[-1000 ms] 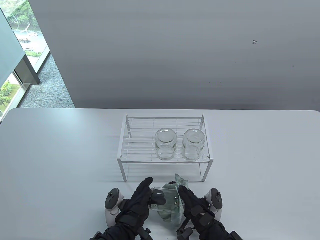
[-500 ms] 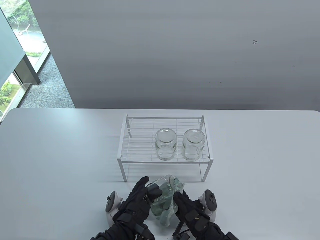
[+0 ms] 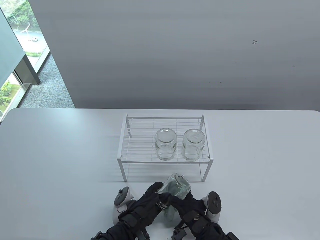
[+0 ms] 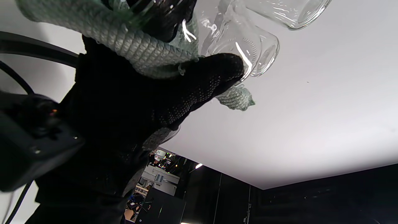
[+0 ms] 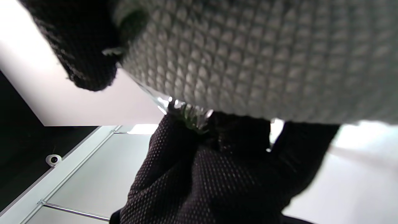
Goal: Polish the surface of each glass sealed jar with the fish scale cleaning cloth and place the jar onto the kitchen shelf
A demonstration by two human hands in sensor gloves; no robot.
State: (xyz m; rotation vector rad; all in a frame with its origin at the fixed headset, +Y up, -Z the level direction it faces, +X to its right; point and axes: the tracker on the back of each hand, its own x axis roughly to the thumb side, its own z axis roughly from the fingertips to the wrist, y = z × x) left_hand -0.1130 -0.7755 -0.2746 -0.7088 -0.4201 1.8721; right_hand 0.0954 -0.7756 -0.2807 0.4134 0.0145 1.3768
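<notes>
I hold a clear glass jar (image 3: 178, 185) tilted just above the table, in front of the shelf. My left hand (image 3: 160, 192) curls round its left side. My right hand (image 3: 178, 200) grips the pale green fish scale cloth (image 3: 169, 213) against the jar's lower side. Most of the cloth is hidden between the hands. The right wrist view is filled by the cloth (image 5: 264, 56), with the left glove (image 5: 211, 174) below it. In the left wrist view the cloth (image 4: 124, 40) lies across the right glove (image 4: 192, 90). Two more jars (image 3: 165, 147) (image 3: 193, 145) stand upside down on the white wire shelf (image 3: 140, 140).
The shelf's left half holds nothing. Its front legs (image 3: 123, 172) (image 3: 203, 172) stand close beyond the held jar. A grey wall rises behind the table's far edge. A window is at the far left.
The jar has tipped up with its far end raised toward the shelf. Both hands have closed in together beneath it, and the loose cloth corner is now tucked out of sight.
</notes>
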